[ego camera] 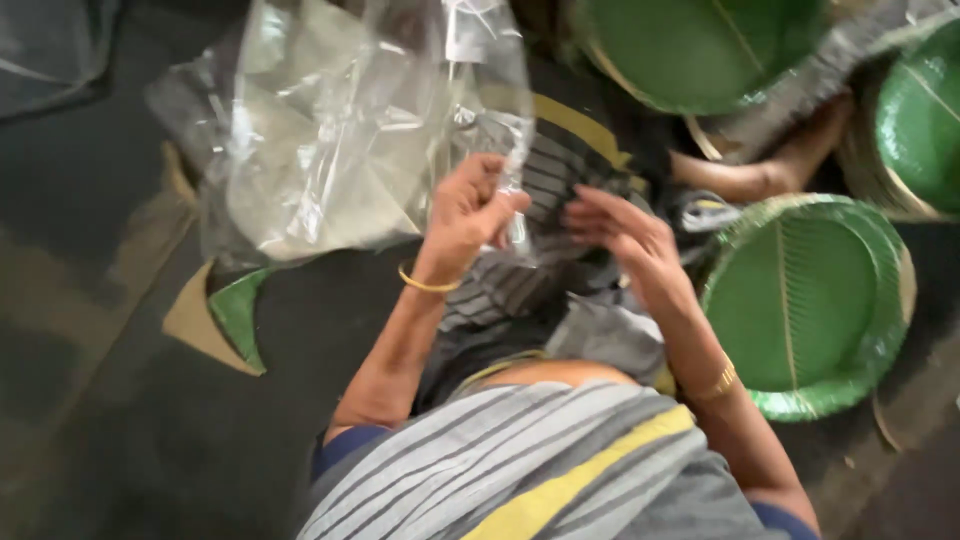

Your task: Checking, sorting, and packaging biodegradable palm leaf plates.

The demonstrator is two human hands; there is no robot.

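Note:
A large clear plastic bag hangs crumpled over my lap, with pale round plate backs showing through it. My left hand, a gold bangle on its wrist, pinches the bag's lower right edge. My right hand hovers just right of that edge with fingers spread towards the plastic and nothing visibly in it. A stack of green leaf-patterned paper plates sits directly right of my right forearm.
More green plates lie at the top and top right. A bare foot rests between the stacks. A green plate edge on brown card pokes out under the bag. Dark floor lies to the left.

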